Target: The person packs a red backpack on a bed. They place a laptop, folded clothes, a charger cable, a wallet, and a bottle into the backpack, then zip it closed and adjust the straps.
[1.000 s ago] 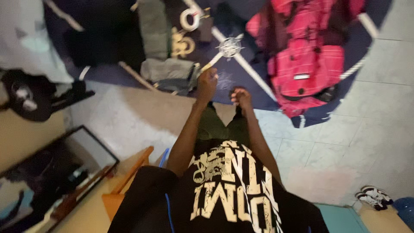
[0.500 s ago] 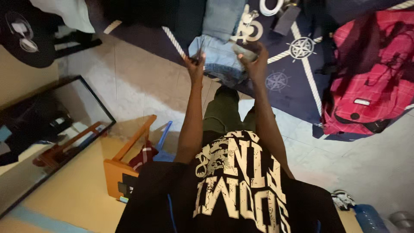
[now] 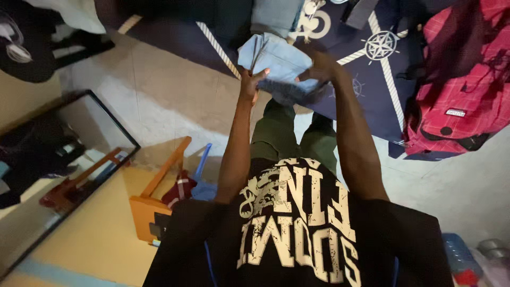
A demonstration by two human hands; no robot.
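You hold a light blue garment [image 3: 281, 66] up in front of you, left hand [image 3: 249, 84] and right hand [image 3: 317, 69] both gripping its edges, apparently mid-fold. Beyond lies a navy compass-patterned rug [image 3: 372, 64]; a red backpack [image 3: 457, 101] with a small white label sits far right.

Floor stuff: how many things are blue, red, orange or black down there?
Blue: 3, the folded jeans in both hands, the rug, the plastic hanger
Red: 1, the backpack
Orange: 1, the wooden stool
Black: 1, the mirror frame
Total: 6
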